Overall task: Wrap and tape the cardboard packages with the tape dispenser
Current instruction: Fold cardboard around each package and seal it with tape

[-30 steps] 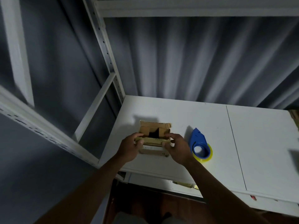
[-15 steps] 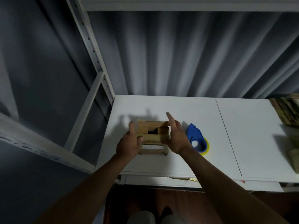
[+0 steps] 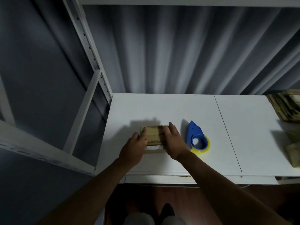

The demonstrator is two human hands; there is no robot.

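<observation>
Head view: both hands' straight fingers [image 3: 171,127] press the box [image 3: 154,135] flat; dispenser [image 3: 195,137] lies just right of the right hand [image 3: 174,142].

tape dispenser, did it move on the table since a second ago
No. The tape dispenser lies just left of the seam in the table as before, beside the right hand; only the camera shifted.

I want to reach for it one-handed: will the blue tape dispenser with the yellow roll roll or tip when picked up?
The blue plastic tape dispenser lies flat on the white table, so rolling seems unlikely. It probably feels light and stiff.
</observation>
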